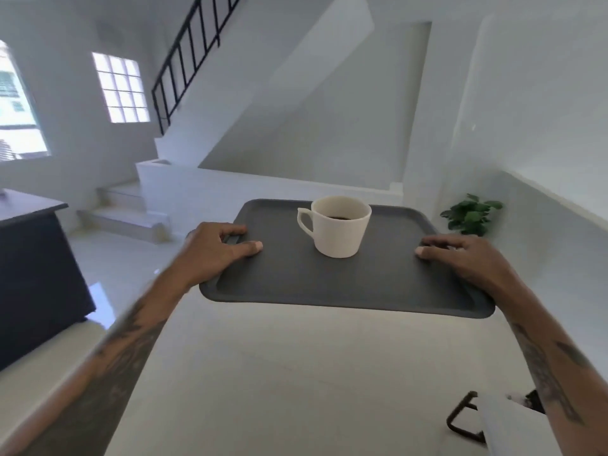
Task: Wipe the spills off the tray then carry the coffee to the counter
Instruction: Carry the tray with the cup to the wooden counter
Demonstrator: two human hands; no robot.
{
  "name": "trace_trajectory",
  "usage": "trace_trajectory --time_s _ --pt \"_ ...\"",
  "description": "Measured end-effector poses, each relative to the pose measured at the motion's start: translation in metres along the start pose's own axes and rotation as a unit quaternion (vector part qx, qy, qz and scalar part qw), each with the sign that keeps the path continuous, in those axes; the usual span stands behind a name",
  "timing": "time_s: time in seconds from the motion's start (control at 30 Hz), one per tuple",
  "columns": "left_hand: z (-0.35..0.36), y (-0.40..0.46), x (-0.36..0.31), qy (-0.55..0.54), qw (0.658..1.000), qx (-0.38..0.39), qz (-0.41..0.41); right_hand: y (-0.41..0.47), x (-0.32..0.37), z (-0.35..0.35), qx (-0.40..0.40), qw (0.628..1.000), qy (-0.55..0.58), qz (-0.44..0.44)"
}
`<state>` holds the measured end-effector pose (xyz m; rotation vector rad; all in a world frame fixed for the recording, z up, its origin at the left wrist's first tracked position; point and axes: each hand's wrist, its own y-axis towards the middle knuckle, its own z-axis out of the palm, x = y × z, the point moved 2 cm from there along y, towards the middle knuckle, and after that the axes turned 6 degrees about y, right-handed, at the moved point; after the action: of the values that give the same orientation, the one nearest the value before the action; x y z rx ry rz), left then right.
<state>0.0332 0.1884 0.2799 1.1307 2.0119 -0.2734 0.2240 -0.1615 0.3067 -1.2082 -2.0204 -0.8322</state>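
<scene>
A dark grey tray (329, 284) is at the far end of a pale counter top (296, 373), its far part past the counter's edge. On it stands a white cup (339, 230) with dark coffee inside, handle to the left. My left hand (218, 246) grips the tray's left handle, thumb on top of the tray. My right hand (460, 255) grips the tray's right edge, thumb on the tray surface. No spill shows on the tray.
A black wire holder with a white roll (487, 419) sits at the near right of the counter. A dark cabinet (36, 274) stands to the left. A green plant (470, 213) is by the right wall. Stairs with a black railing (184, 74) rise ahead.
</scene>
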Motion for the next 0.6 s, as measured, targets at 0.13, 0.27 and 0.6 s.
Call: trace_trajectory --time_s 0.13,0.27,0.6 --pt "-0.047 -0.053 0.024 -0.001 0.997 -0.057 -0.058 0.006 0.038 0.033 0.060 0.997 0.014 -0.041" --pt "-0.116 -0.118 0.055 0.015 0.984 -0.130 -0.117 -0.003 0.095 0.086 0.119 0.987 0.029 -0.107" --pt "-0.278 -0.339 0.148 0.071 0.921 -0.283 -0.260 -0.126 0.253 0.264 0.293 0.921 0.081 -0.243"
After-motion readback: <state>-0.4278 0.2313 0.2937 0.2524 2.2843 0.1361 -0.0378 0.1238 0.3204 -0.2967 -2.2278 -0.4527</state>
